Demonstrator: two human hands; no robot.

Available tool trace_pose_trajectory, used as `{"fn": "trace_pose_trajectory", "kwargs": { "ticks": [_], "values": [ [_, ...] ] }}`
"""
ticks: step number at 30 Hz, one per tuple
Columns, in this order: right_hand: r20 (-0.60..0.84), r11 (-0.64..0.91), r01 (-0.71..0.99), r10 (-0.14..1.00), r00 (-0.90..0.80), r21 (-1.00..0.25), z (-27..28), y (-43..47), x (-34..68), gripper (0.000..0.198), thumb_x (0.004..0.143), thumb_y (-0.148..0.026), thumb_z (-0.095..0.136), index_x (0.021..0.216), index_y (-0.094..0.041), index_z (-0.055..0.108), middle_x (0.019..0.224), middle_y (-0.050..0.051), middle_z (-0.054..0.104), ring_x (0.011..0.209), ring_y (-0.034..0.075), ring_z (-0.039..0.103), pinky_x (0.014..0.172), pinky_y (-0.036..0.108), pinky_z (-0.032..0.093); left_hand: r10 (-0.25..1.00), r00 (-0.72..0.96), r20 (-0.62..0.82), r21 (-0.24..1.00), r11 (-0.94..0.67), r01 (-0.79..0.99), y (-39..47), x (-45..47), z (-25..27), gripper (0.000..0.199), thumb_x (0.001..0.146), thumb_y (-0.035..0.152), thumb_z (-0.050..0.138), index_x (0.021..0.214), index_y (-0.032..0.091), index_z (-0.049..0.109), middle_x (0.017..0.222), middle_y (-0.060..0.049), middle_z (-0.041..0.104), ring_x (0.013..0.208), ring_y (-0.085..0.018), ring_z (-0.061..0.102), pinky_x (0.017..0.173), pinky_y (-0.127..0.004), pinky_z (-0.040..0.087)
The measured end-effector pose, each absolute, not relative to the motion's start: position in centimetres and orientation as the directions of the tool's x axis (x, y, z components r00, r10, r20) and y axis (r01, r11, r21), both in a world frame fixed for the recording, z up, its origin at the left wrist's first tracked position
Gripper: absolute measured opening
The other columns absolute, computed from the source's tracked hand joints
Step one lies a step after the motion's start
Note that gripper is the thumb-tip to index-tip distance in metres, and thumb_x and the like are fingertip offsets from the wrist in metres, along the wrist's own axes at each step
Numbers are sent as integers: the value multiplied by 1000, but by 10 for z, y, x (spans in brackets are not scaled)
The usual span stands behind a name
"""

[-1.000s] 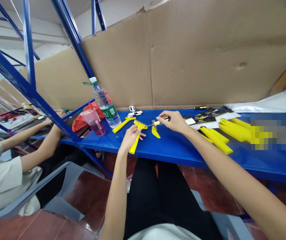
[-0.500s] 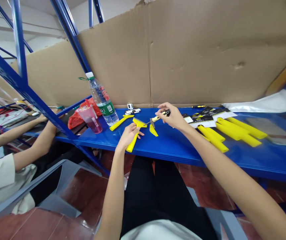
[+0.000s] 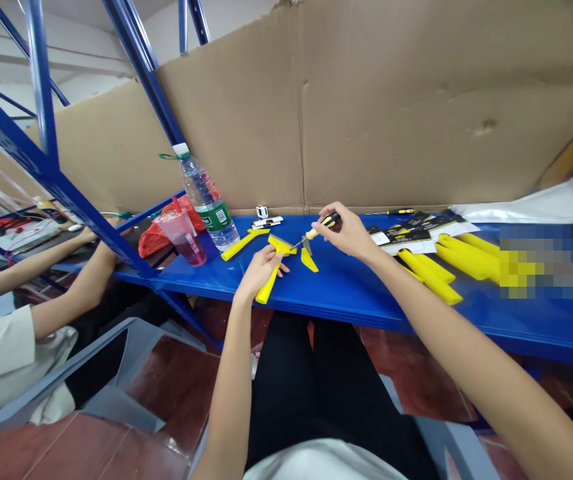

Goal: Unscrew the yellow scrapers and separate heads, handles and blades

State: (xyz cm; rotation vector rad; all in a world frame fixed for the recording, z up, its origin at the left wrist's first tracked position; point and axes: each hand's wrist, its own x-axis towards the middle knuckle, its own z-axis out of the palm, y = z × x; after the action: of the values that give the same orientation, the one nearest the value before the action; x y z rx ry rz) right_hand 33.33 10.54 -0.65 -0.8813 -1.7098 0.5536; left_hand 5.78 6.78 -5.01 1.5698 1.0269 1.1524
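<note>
1. While a co-worker's arm point(image 3: 77, 293) stretches out at far left, a pink cup point(image 3: 189, 244) stands just beside a water bottle point(image 3: 211, 208).
2. Right of the bottle, 1 yellow tool point(image 3: 239, 247) lies on the blue table point(image 3: 349, 290).
3. The left hand point(image 3: 259, 272) grasps a T-shaped yellow scraper point(image 3: 267, 291) near its head, over the table.
4. Just right of it, a small yellow piece point(image 3: 309, 261) lies on the table.
5. The right hand point(image 3: 345, 233) has its fingers wrapped around a screwdriver point(image 3: 318, 231), its shaft aimed at the scraper's head; whether its tip touches, I cannot tell.
6. Farther right lie printed cards point(image 3: 411, 243) and several yellow handles point(image 3: 435, 279).
</note>
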Motion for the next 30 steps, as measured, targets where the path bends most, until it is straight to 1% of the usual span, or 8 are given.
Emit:
{"fn": "trace_pose_trajectory", "kwargs": {
  "ticks": [2,6,10,13,15,20,26,30],
  "values": [
    [579,592,282,804,-139,-755,-6,105,333,36,93,-57,83,105,-28,66,85,3,77,60,22,68,62,40,56,951,224,211,965,-239,106,68,58,-51,33,100,39,76,119,13,67,123,-20,79,77,-19,77,63,-29,55],
    [637,659,254,751,-174,-708,-6,104,334,39,89,-49,86,118,-28,70,105,6,83,77,25,75,68,39,58,951,227,210,968,-236,91,69,57,-52,35,100,39,77,120,13,66,123,-20,79,77,-19,76,63,-28,54],
    [587,599,285,798,-136,-748,-8,105,334,32,95,-54,80,114,-28,73,99,4,81,55,18,64,55,37,52,951,227,211,967,-237,96,69,57,-53,35,101,40,77,121,14,66,126,-20,79,79,-19,76,64,-28,54],
    [614,628,248,777,-140,-738,-9,105,333,41,89,-48,84,123,-29,69,110,6,82,61,17,65,57,36,54,948,239,210,966,-239,99,68,57,-52,34,101,40,76,121,14,66,126,-20,79,78,-18,76,64,-28,54],
    [632,646,249,761,-143,-721,-8,105,332,41,87,-46,86,120,-28,70,112,6,82,68,19,69,62,36,57,946,241,215,964,-245,101,67,58,-51,32,101,39,76,118,14,66,125,-19,79,77,-18,75,64,-27,54],
    [583,580,291,808,-87,-760,-7,104,332,34,93,-56,80,110,-28,72,104,6,79,55,16,59,50,35,49,948,235,214,964,-243,104,66,59,-51,29,101,39,77,113,15,65,120,-18,79,77,-18,76,64,-28,54],
    [659,641,348,748,-82,-684,-9,105,332,39,85,-47,86,113,-28,67,107,8,80,82,24,69,69,39,56,945,249,213,964,-244,101,66,59,-50,34,95,37,85,115,16,68,115,-14,79,80,-18,75,63,-27,54],
    [608,595,311,791,-65,-741,-8,104,331,32,92,-52,80,108,-27,68,104,8,79,67,20,63,59,38,51,945,249,210,967,-239,92,67,59,-52,33,92,31,86,115,15,68,114,-13,79,81,-18,74,64,-27,53]
  ]
}}
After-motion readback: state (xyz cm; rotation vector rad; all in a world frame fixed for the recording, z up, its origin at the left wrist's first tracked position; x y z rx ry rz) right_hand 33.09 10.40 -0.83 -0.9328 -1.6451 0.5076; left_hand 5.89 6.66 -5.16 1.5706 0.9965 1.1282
